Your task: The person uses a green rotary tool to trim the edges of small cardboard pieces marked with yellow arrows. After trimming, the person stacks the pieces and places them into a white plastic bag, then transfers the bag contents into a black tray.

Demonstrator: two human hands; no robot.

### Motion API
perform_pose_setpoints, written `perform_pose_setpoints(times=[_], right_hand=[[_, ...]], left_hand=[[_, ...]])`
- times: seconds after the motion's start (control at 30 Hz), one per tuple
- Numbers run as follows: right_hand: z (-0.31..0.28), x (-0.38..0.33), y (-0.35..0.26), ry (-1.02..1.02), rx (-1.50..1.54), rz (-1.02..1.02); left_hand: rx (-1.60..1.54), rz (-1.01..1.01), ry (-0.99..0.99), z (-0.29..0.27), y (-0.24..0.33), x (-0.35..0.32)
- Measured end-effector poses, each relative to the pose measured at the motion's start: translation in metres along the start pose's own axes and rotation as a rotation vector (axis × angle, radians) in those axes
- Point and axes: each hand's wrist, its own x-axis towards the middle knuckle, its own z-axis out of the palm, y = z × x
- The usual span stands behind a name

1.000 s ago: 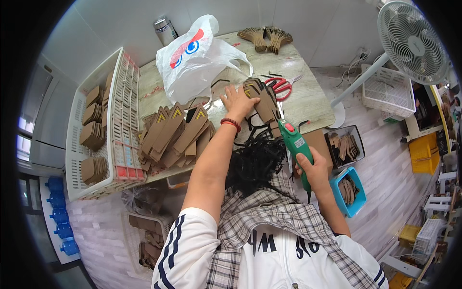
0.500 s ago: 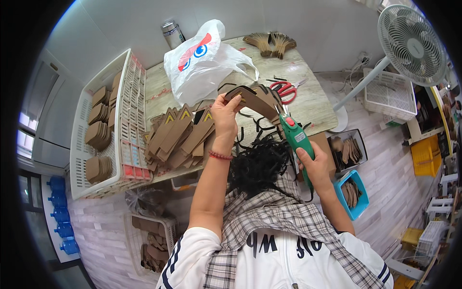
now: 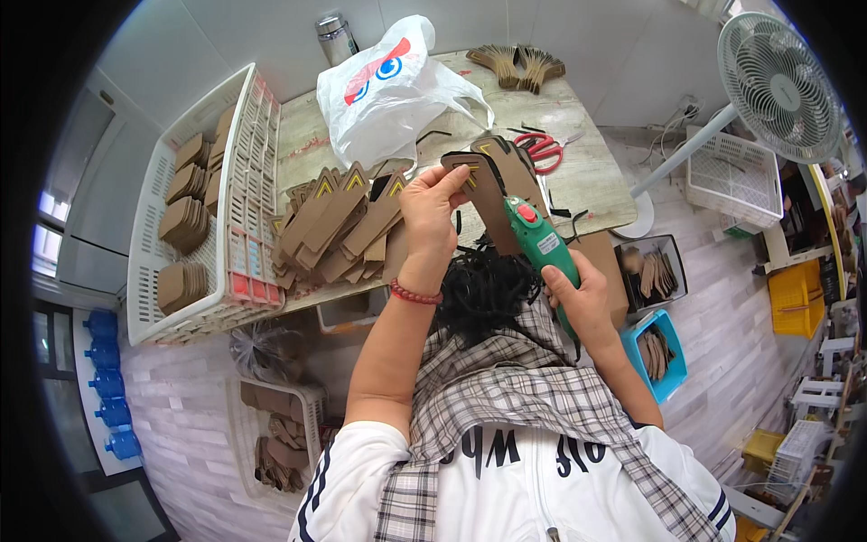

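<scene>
Left hand [image 3: 432, 217] has its fingers clamped on a brown cardboard strip [image 3: 483, 194], held up above the near edge of the worktop [image 3: 587, 172]; the strip's long axis runs from upper left to lower right, its rounded end toward the far side. Right hand [image 3: 582, 303] has its fingers wrapped shut around the green glue gun [image 3: 542, 248], nozzle pointing up-left and touching the strip's lower part. A pile of like strips [image 3: 339, 226] lies just left on the worktop, red scissors [image 3: 540, 149] beyond.
</scene>
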Motion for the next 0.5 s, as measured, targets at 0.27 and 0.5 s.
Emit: perform_pose_setpoints(times=[0.27, 0.5], right_hand=[[-0.004, -0.001, -0.001, 0.006, 0.008, -0.012], [-0.006, 0.001, -0.003, 0.013, 0.066, -0.02]], left_hand=[[0.068, -0.054, -0.017, 0.005, -0.003, -0.01], [0.146, -0.055, -0.075, 0.006, -0.009, -0.015]])
